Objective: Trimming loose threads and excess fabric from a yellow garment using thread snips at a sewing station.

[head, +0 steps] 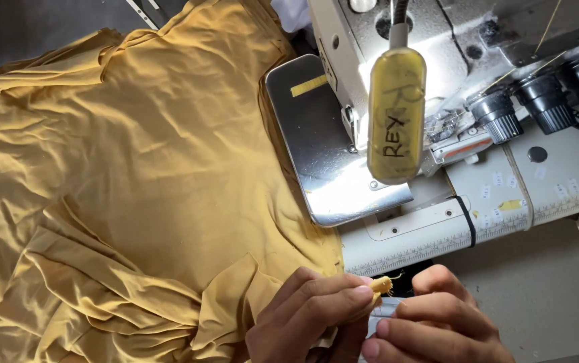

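A large mustard-yellow cloth (121,175) lies crumpled over the left of the sewing table. At the bottom edge my left hand (306,316) pinches a narrow end of that cloth (380,287) between thumb and fingers, with frayed threads sticking out of its tip. My right hand (437,319) is right beside it, fingers curled around a small pale tool (382,310) that is mostly hidden; I cannot tell what it is. Both hands sit just in front of the sewing machine's bed (430,232).
An industrial sewing machine (437,40) fills the upper right, with a shiny metal plate (319,144), black thread tension knobs (545,104) and a lit lamp under a yellow cover (395,114) hanging over the needle area. A grey table surface (545,289) lies at right.
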